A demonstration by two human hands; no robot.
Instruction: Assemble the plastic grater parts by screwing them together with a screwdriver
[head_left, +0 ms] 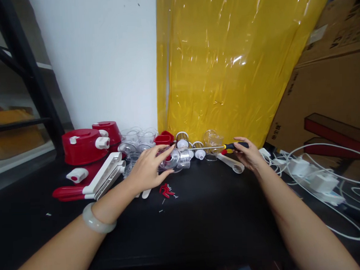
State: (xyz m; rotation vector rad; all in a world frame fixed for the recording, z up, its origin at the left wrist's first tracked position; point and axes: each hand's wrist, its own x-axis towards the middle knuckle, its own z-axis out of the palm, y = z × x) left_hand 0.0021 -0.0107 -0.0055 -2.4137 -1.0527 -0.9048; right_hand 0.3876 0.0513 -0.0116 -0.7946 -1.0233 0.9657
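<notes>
In front of the screwdriver [230, 146], open black tabletop [213, 213] reaches the edge

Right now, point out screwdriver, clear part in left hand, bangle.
Screwdriver [229, 146]: head view, yellow handle collar.
Clear part [176, 158]: head view, middle of its body.
Bangle [95, 223]: head view, band's outer face.

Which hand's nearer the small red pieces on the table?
Left. In the picture, the left hand is just up-left of the small red pieces; the right hand is well off to their right, holding the screwdriver.
</notes>
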